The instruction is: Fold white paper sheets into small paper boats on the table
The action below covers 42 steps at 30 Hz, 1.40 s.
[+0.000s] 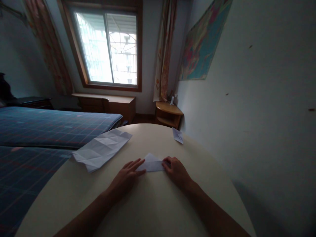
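Note:
A folded sheet of white paper (153, 165) lies on the round table (153, 204), with a pointed flap at its far side and a straight near edge. My left hand (129, 171) rests flat on its left end, fingers stretched out. At the right end, my right hand (174, 168) pinches the paper's corner between thumb and curled fingers. The left corner of the paper is partly hidden under my left hand.
A creased, unfolded stack of paper (105, 148) lies at the table's left edge. Farther right sits a small folded paper piece (178, 135). A bed with plaid cover (54, 125) adjoins the left side; a wall (259, 125) stands to the right.

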### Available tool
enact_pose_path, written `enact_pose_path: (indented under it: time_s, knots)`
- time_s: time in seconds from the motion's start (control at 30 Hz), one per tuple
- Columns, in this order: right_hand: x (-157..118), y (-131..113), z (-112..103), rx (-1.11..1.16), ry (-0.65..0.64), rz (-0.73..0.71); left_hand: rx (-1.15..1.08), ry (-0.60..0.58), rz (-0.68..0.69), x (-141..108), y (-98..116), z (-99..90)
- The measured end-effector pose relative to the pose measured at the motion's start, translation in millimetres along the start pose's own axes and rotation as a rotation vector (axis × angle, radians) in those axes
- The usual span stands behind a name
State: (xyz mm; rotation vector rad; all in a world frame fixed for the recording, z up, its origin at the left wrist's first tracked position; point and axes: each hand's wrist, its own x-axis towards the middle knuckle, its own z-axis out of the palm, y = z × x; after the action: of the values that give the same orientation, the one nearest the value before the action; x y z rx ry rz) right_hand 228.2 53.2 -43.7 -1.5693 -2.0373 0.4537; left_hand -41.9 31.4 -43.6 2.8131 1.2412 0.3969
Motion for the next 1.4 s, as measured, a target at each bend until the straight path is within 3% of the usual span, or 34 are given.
enact_pose_path:
  time_s: [0.1, 0.27, 0.33, 0.43, 0.57, 0.9, 1.13, 1.4]
  knots:
    - [0, 0, -1, -0.027, 0.024, -0.04, -0.014, -0.064, -0.01, 0, 2, 0.1]
    - [-5, -17, -1, -0.208, 0.093, -0.227, 0.001, -0.044, -0.006, 0, 9, 2.8]
    - [-12, -30, 3, -0.224, 0.046, -0.351, -0.004, -0.045, -0.016, 0, 11, 3.4]
    - [-24, -45, 14, -0.187, -0.132, -0.459, -0.041, -0.04, -0.016, 1, 12, 2.9]
    - [-32, -45, 22, -0.161, -0.353, -0.371, -0.085, -0.055, -0.044, 1, 13, 0.0]
    - [-24, -19, -9, -0.261, -0.412, -0.03, -0.046, -0.085, -0.064, 1, 21, -10.7]
    - [-19, -15, -7, -0.225, -0.258, -0.089, 0.006, -0.048, -0.061, 3, 29, -18.2]
    - [-14, -14, -3, -0.122, -0.084, -0.109, 0.051, -0.001, -0.012, 1, 20, -5.0]
